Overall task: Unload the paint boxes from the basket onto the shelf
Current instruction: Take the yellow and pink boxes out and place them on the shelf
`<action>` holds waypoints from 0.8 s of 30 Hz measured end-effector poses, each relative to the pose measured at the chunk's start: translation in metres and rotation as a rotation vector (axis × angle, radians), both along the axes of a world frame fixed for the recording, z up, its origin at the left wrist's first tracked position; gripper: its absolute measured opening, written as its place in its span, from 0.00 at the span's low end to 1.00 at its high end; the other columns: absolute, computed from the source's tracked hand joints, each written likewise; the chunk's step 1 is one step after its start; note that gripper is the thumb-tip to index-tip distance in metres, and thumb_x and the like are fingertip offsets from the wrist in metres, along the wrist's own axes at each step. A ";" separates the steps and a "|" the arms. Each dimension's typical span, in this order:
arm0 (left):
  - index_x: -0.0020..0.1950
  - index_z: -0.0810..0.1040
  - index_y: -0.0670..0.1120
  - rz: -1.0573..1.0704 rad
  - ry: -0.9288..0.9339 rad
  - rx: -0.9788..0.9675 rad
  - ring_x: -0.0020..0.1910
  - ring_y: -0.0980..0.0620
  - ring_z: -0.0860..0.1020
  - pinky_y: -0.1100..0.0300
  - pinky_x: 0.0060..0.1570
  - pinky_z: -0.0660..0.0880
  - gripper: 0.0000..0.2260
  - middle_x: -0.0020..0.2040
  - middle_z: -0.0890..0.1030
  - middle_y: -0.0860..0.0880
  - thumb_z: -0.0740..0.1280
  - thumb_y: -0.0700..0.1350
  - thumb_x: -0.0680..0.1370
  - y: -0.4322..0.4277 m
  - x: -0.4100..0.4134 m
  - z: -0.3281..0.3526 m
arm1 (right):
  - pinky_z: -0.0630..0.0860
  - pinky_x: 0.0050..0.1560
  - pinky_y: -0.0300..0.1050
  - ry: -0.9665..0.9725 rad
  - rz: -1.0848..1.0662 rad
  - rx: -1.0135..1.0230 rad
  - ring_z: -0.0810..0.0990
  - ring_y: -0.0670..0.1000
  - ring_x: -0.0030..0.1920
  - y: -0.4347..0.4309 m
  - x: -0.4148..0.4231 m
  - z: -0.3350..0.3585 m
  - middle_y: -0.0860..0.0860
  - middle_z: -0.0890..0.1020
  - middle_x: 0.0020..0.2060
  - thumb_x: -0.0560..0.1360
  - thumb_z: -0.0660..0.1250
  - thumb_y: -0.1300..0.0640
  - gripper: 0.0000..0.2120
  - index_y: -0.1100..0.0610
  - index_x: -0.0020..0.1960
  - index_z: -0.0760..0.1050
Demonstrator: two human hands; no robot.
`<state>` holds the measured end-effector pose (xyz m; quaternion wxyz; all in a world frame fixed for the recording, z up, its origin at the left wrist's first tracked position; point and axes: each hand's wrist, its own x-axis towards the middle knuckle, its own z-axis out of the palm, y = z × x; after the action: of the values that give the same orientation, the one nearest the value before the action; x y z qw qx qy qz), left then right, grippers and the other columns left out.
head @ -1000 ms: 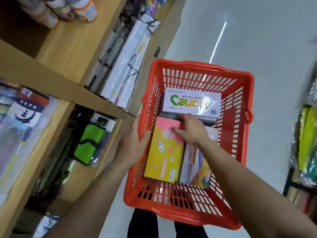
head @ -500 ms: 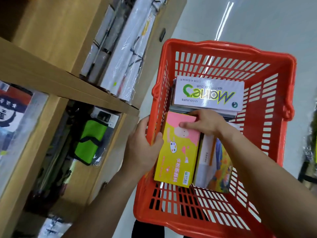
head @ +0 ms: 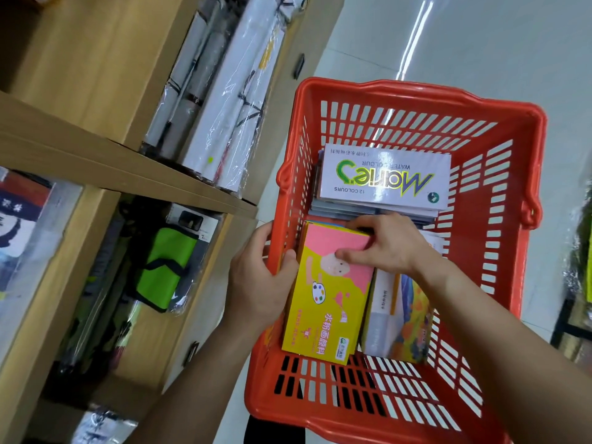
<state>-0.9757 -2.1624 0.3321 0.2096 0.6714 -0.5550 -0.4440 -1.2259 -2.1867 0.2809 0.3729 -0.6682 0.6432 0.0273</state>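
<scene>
A red plastic basket [head: 499, 238] stands on the floor to the right of a wooden shelf unit [head: 105, 161]. Inside it lie a yellow and pink paint box [head: 326, 312], a white "Marie's" water colour box [head: 384, 177] on a stack at the far end, and a colourful box [head: 400, 318] to the right of the yellow one. My right hand [head: 384, 245] grips the far end of the yellow and pink box, thumb on its top face. My left hand [head: 259, 280] clasps the basket's left wall, thumb inside against the box's left side.
The upper shelf holds wrapped white rolls [head: 230, 100]. The compartment below holds a green pouch [head: 166, 267] in plastic and dark packages. Packaged goods [head: 19, 225] fill the left compartment. Pale tiled floor [head: 480, 43] lies beyond the basket; another rack [head: 576, 283] stands at the right.
My right hand has closed around the far end of the yellow and pink box, and that end has tilted up slightly. My view moved closer to the basket. The left hand stays on the wall.
</scene>
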 end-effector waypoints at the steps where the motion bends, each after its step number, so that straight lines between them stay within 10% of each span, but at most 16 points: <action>1: 0.63 0.75 0.62 0.002 0.002 0.004 0.51 0.58 0.85 0.50 0.51 0.84 0.15 0.52 0.85 0.58 0.65 0.56 0.75 0.000 0.000 0.000 | 0.77 0.58 0.48 -0.001 0.008 0.010 0.84 0.57 0.59 -0.001 0.000 0.000 0.50 0.89 0.55 0.68 0.73 0.30 0.32 0.46 0.66 0.81; 9: 0.65 0.77 0.57 0.009 0.034 0.024 0.52 0.62 0.84 0.63 0.48 0.81 0.17 0.54 0.85 0.59 0.65 0.56 0.76 0.001 0.001 0.001 | 0.71 0.51 0.45 -0.023 -0.040 0.067 0.83 0.55 0.58 -0.003 -0.001 -0.006 0.48 0.87 0.57 0.66 0.74 0.29 0.32 0.47 0.64 0.80; 24: 0.62 0.78 0.58 0.033 0.025 0.035 0.50 0.61 0.84 0.69 0.44 0.80 0.13 0.52 0.85 0.59 0.66 0.54 0.78 0.002 0.001 0.001 | 0.57 0.78 0.57 -0.106 -0.003 0.236 0.76 0.53 0.71 -0.003 -0.002 -0.010 0.48 0.83 0.67 0.67 0.66 0.25 0.44 0.47 0.76 0.71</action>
<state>-0.9743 -2.1606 0.3332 0.2119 0.6784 -0.5335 -0.4585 -1.2279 -2.1901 0.2709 0.4824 -0.6194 0.6158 0.0668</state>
